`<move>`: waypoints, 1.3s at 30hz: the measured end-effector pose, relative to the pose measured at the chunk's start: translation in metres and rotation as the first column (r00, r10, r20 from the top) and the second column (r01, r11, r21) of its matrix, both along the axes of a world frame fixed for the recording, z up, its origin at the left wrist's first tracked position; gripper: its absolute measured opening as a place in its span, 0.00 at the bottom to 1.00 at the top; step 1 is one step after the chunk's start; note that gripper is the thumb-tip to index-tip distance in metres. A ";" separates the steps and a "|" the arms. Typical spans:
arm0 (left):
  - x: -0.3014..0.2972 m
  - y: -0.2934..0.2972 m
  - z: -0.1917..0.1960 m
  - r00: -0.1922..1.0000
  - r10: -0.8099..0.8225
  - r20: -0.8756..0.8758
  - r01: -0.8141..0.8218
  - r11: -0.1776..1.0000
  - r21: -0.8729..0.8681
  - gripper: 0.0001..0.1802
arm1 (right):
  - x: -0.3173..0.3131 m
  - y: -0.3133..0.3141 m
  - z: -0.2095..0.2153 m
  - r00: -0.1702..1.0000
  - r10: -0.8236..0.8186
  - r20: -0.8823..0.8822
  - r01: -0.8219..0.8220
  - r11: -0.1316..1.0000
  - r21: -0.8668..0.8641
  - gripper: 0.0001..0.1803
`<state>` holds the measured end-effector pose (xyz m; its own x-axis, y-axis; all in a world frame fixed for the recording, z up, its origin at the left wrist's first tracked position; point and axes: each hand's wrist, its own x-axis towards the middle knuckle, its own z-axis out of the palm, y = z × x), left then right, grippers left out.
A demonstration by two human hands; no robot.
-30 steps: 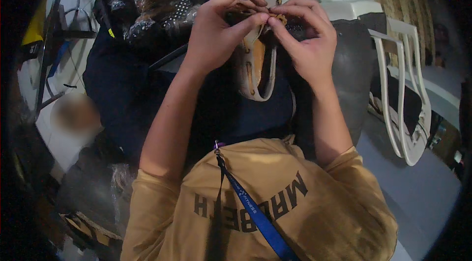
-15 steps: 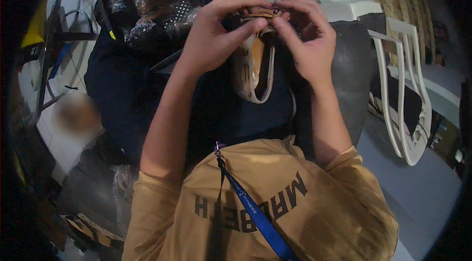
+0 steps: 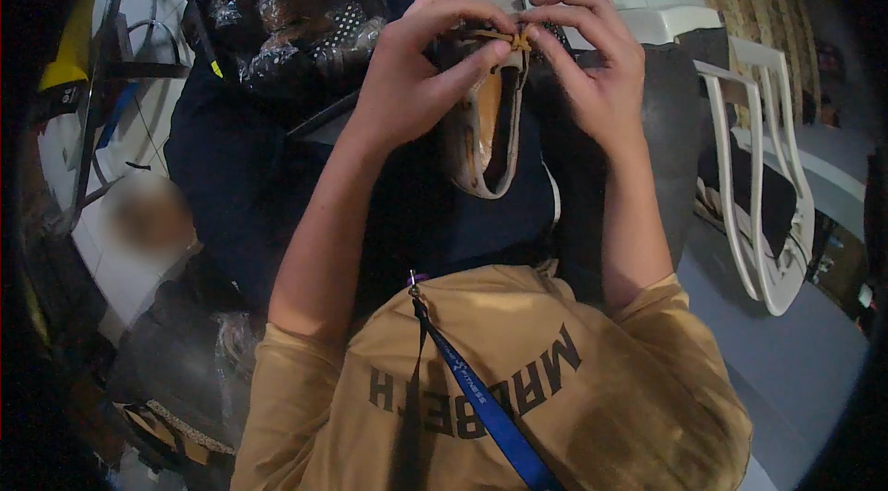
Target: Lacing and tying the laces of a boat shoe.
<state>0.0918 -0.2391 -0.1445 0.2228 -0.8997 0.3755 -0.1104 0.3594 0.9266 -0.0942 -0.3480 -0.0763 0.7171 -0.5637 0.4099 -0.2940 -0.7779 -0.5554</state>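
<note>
A beige slip-on shoe [image 3: 481, 112] with a tan insole rests toe-away on my lap, over dark trousers. My left hand [image 3: 416, 75] grips its left side, thumb and forefinger pinching a small tan lace knot [image 3: 514, 36] at the shoe's vamp. My right hand [image 3: 597, 66] meets it from the right, fingertips pinching the same lace. The front part of the shoe is partly hidden by my fingers.
A dark bag or crate [image 3: 277, 1] full of wrapped shoes sits at the upper left. A white plastic chair [image 3: 768, 195] stands to the right on a tiled floor. A metal rack [image 3: 102, 84] is at the far left. A blue lanyard [image 3: 481, 398] hangs over my tan shirt.
Both hands have stayed on the shoe's lace; the fingers have shifted slightly, drawing closer together at the knot. The shoe has barely moved.
</note>
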 end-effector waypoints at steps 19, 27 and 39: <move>-0.013 -0.003 -0.006 1.000 0.023 0.000 -0.023 1.000 -0.002 0.11 | 0.010 -0.040 0.024 0.967 0.135 -0.218 -0.208 0.911 -0.357 0.18; -0.012 0.000 0.001 0.976 0.147 0.158 -0.137 0.988 -0.073 0.17 | -0.015 -0.013 0.001 0.998 -0.048 0.041 0.047 0.998 0.031 0.09; -0.009 -0.005 0.022 0.989 0.103 0.103 -0.111 0.991 0.072 0.16 | -0.013 0.013 -0.010 0.998 -0.009 0.056 0.007 0.999 0.038 0.07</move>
